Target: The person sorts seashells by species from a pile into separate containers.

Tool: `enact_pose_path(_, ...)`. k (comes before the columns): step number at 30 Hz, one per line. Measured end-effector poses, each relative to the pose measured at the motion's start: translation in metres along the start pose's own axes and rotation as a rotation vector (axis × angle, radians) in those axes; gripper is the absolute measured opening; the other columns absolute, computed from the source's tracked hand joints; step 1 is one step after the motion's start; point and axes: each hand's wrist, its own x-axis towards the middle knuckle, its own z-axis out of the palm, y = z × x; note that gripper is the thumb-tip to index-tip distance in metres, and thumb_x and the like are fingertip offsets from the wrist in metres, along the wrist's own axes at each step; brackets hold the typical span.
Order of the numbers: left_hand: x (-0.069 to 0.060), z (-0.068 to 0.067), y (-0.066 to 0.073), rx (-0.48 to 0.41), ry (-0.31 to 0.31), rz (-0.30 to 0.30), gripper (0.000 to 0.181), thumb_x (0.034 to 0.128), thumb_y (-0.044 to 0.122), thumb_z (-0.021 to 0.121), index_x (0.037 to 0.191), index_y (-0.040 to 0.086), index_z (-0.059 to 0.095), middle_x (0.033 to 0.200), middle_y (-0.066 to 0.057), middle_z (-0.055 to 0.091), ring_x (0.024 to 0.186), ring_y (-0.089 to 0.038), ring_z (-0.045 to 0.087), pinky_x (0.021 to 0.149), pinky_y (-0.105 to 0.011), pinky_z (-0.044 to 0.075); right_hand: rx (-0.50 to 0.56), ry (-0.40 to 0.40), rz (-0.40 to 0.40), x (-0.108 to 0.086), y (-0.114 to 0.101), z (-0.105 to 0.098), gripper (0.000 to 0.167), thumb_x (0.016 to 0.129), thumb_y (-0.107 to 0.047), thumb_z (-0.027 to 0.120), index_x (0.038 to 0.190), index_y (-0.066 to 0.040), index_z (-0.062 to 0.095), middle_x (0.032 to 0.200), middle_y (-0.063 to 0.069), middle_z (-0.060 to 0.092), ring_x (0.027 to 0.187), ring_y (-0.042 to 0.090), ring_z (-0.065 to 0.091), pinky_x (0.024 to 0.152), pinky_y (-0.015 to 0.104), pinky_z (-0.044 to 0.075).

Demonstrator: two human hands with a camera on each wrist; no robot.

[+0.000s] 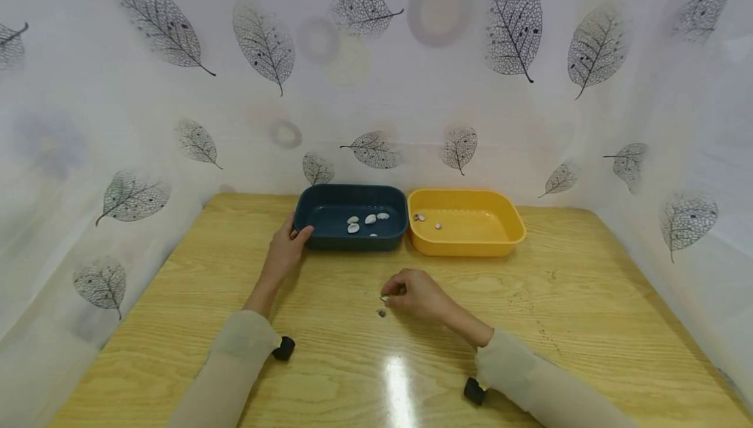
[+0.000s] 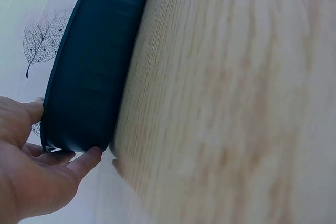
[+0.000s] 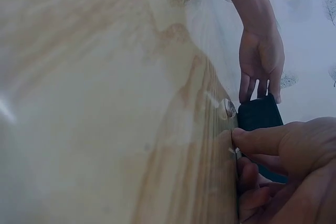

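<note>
A dark blue plastic tray (image 1: 353,243) stands at the back of the table with several white shells (image 1: 370,219) in it. My left hand (image 1: 286,248) grips its left end, fingers and thumb spread about the corner; the left wrist view shows fingertips at the rim and low on the wall. In front of the trays, my right hand (image 1: 416,294) pinches a small pale shell (image 1: 385,298) between thumb and fingers, just above the table. Close below it, a small dark-marked shell (image 1: 382,313) lies on the wood. Fingers partly hide the held shell.
A yellow plastic tray (image 1: 467,249) sits right against the blue one, with a few small shells (image 1: 438,226) toward its left side. The wooden table (image 1: 588,323) meets a leaf-patterned white sheet (image 1: 376,75) behind and at both sides.
</note>
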Motion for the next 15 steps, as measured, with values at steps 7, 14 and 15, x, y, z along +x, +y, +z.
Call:
enact_pose_path(7,0.0005,-0.0003,0.0005,-0.001,0.005,-0.002,0.075,0.1117,0.034,0.048,0.165,0.0,0.007,0.167,-0.027,0.017,0.15,-0.044,0.026,0.12,-0.051,0.031,-0.01,-0.006,0.022,0.0006,-0.0023,-0.0008,0.006,0.091,-0.007,0.079,0.096,-0.008,0.079,0.089,-0.004,0.067,0.08,0.009,0.057,0.07,0.024,0.051)
enact_pose_path(14,0.0012,-0.0002,0.0002,0.007,0.001,-0.002,0.075,0.1117,0.033,0.048,0.164,-0.001,0.007,0.166,-0.027,0.017,0.15,-0.045,0.028,0.12,-0.051,0.031,-0.078,-0.026,-0.03,0.0022,-0.0031,-0.0029,0.006,0.088,-0.004,0.08,0.091,-0.008,0.078,0.087,-0.004,0.068,0.08,0.008,0.057,0.072,0.025,0.052)
enact_pose_path(15,0.0013,-0.0002,0.0,0.008,0.0,-0.003,0.075,0.1117,0.033,0.048,0.164,0.0,0.007,0.166,-0.027,0.017,0.15,-0.045,0.028,0.12,-0.051,0.031,-0.089,-0.028,-0.037,0.0023,-0.0032,-0.0031,0.006,0.087,-0.004,0.08,0.091,-0.008,0.078,0.087,-0.004,0.068,0.081,0.008,0.057,0.073,0.025,0.053)
